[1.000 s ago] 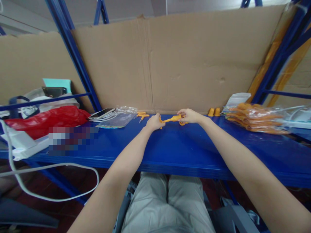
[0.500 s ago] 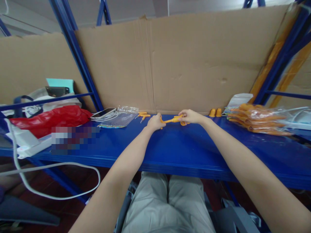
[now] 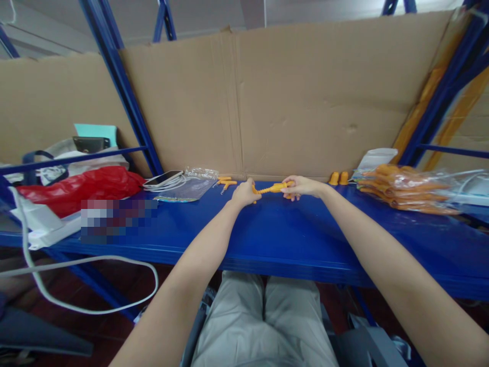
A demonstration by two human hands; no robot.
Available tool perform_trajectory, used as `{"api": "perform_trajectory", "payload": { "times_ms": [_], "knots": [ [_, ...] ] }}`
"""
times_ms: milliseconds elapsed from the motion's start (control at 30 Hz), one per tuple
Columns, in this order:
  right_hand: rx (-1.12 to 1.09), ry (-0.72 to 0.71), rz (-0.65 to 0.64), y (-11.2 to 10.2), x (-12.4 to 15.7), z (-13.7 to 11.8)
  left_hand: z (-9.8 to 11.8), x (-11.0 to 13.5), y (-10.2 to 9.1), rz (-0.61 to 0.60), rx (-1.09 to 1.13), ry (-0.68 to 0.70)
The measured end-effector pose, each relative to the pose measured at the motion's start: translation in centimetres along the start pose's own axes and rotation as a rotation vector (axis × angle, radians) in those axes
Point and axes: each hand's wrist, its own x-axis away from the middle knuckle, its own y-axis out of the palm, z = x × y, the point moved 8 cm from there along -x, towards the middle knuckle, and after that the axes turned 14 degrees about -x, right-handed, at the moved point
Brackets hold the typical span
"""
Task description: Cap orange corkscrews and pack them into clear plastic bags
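Between my hands lies a yellow plastic piece with a twisted, screw-like shaft [image 3: 266,190], just over the blue shelf top. My left hand [image 3: 243,194] is closed around its left end, where a bit of yellow shows past the thumb. At the wider right end, my right hand [image 3: 301,187] grips with thumb and fingers. Some yellow shows under those fingers, but its shape is mostly covered. Left of my left hand rest small yellow handles with metal spirals [image 3: 226,182]. Two yellow cup-shaped parts [image 3: 338,178] stand to the right of my right hand.
Clear bags of orange parts [image 3: 405,188] are piled at the right. On the left are a flat plastic bag [image 3: 187,188], a phone with a white cable [image 3: 165,179] and a red bag [image 3: 87,186]. Cardboard [image 3: 298,102] backs the blue shelf [image 3: 282,234].
My right hand has shifted slightly right and its fingers have come down over the round yellow part that showed beneath it. My left hand stays nearly still.
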Motion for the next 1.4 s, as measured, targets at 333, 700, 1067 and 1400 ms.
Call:
{"api": "perform_trajectory", "payload": {
  "times_ms": [333,700,1067,1400],
  "knots": [
    [0.013,0.045,-0.078,0.5,-0.1,0.8,-0.2,-0.1,0.0,0.002,-0.014,0.015],
    [0.008,0.151,0.002,0.7,0.1,1.2,0.0,0.0,-0.2,0.028,-0.002,0.023],
    [0.002,0.198,-0.059,0.7,0.3,1.4,-0.3,-0.1,0.0,0.023,0.053,0.011],
    [-0.035,0.168,-0.102,0.4,0.2,2.0,0.0,-0.1,0.0,0.019,0.035,0.03]
  ]
}}
